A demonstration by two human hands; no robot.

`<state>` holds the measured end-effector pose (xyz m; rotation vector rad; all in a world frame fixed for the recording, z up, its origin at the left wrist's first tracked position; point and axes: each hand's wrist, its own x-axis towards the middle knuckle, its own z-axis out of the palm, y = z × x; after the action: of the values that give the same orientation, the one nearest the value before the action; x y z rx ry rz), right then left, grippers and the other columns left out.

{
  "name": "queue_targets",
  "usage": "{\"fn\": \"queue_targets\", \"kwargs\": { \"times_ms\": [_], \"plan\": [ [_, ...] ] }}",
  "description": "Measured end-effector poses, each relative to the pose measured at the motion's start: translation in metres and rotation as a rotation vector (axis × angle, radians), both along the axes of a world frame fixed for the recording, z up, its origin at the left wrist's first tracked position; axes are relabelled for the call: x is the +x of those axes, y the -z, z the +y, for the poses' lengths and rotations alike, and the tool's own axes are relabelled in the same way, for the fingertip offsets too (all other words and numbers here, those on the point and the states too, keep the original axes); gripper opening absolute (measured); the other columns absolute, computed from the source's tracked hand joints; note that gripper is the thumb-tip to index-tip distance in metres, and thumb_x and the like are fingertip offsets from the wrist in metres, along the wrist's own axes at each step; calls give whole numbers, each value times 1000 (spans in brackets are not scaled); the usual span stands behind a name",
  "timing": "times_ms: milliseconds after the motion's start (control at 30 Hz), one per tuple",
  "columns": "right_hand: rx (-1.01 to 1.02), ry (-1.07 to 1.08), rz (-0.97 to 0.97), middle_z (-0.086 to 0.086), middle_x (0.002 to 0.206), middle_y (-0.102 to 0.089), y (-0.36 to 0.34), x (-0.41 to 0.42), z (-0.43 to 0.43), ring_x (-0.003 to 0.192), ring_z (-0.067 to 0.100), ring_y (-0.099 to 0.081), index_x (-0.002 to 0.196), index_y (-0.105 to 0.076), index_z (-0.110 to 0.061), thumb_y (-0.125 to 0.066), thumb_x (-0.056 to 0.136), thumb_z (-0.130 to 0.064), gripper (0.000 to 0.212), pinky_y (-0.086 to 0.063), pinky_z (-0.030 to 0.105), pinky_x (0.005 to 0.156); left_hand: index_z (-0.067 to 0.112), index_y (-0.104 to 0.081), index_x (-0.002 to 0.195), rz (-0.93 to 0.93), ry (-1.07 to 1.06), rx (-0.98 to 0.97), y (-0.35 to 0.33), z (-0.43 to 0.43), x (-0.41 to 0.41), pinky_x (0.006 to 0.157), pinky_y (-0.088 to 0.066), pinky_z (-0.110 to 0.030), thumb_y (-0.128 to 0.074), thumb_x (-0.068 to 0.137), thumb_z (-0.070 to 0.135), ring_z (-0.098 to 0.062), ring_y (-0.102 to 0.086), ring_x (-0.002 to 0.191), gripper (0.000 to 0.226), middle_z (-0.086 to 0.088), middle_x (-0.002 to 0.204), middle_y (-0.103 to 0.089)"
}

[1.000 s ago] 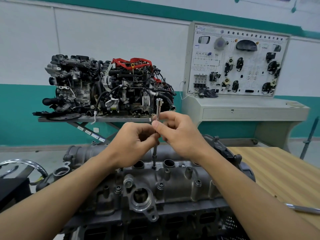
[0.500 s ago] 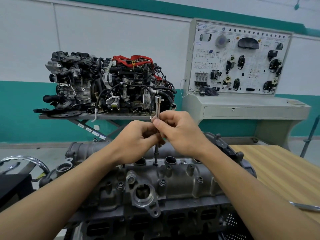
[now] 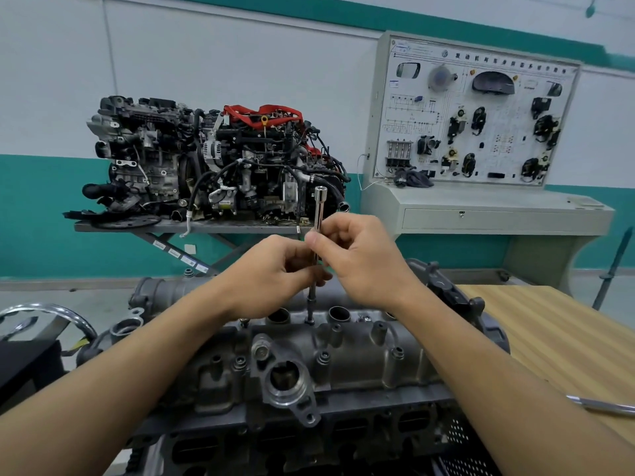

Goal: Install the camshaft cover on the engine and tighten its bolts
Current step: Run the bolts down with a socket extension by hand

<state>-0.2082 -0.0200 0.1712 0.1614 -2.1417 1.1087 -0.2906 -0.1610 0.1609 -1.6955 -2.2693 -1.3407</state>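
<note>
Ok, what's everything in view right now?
camshaft cover: one, grey, centre foreground.
socket driver: one, silver, upright, tip on a bolt at the cover's far edge.
display engine: one, black with red parts, on a stand, back left.
training panel: one, pale grey, back right.
table: one, wooden, right.
metal tool: one, silver, on the table, right edge.
chrome ring: one, far left.
left hand: one, pinches the driver's shaft.
right hand: one, pinches it just above.

**Bright, even light; edges bent**

Soft, even light filled the room. Faint shadows lay on the cover [image 3: 364,359] below the left hand [image 3: 275,269] and right hand [image 3: 364,259]. The bar [image 3: 319,207] pinched between them gleamed. Beyond them the wall [image 3: 206,63] bowed, and the corners were blurred.
</note>
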Motion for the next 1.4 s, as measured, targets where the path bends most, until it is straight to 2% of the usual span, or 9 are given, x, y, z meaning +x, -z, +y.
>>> {"fn": "queue_targets", "kwargs": {
  "times_ms": [133, 267, 400, 500, 667, 900, 1100, 1233, 1400],
  "plan": [
    [-49, 172, 73, -6, 56, -55, 6, -7, -3, 52, 6, -49, 67, -56, -18, -81, 80, -32, 31, -45, 26, 49, 9, -78, 83, 15, -92, 166, 1, 1, 1, 68, -59, -35, -78, 84, 22, -17, -72, 69, 13, -8, 75, -77],
    [-40, -7, -18, 12, 63, -63, 6, -6, -2, 57, 17, -58, 94, -64, -20, -73, 89, -30, 14, -53, 38, 58, 4, -75, 83, -37, -27, 97, 0, -3, -3, 62, -53, -19, -68, 93, 11, -5, -62, 60, 14, 3, 66, -73],
    [44, -75, -13, 21, 73, -65, 2, -1, 1, 61, 16, -59, 87, -69, -5, -60, 98, -15, 17, -55, 36, 57, -1, -73, 99, -40, 30, 45, -3, -3, -6, 83, -60, -35, -62, 97, 9, -22, -75, 84, 16, -7, 88, -78],
    [141, 76, 61, 8, 62, -59, 6, -3, 1, 58, 22, -55, 74, -63, -5, -61, 97, -17, 26, -49, 40, 57, 4, -74, 92, -9, 4, 56, 0, 1, -4, 81, -59, -46, -61, 98, 13, -29, -73, 81, 17, -7, 82, -77],
    [108, 203, 184, -7, 56, -56, 17, -6, -5, 53, 12, -51, 71, -62, -14, -64, 94, -18, 24, -44, 33, 54, 8, -72, 76, 140, -94, -103, 10, 5, -8, 52, -45, -24, -67, 91, 20, -6, -52, 50, 20, -2, 62, -69],
    [95, 175, 148, -5, 50, -51, 8, -7, -12, 47, 8, -42, 67, -62, -9, -64, 95, -22, 31, -35, 24, 49, 1, -73, 86, 132, -99, -68, 6, 0, -6, 68, -58, -40, -67, 93, 14, -23, -71, 68, 16, -8, 73, -74],
    [78, 0, 252, -14, 51, -41, -27, -11, -36, 51, 4, -39, 63, -51, -20, -58, 98, -20, 36, -33, 19, 53, 5, -76, 88, 167, -108, 133, -18, -29, -3, 59, -57, -24, -69, 93, 14, -10, -69, 59, 12, -3, 69, -74],
    [90, -63, 182, -7, 57, -42, -15, -26, -56, 55, 6, -38, 68, -51, -6, -55, 101, -18, 35, -35, 27, 53, 13, -76, 82, 210, -211, 86, -7, -60, -13, 59, -55, -41, -71, 91, 20, -20, -66, 57, 13, -1, 63, -71],
    [43, -74, 175, -3, 60, -47, -4, -38, -69, 59, 10, -43, 76, -57, -1, -53, 102, -20, 33, -40, 39, 59, 14, -74, 73, 211, -319, 141, 5, -67, -18, 56, -54, -34, -72, 89, 22, -9, -64, 54, 18, 7, 60, -69]
  ]
}}
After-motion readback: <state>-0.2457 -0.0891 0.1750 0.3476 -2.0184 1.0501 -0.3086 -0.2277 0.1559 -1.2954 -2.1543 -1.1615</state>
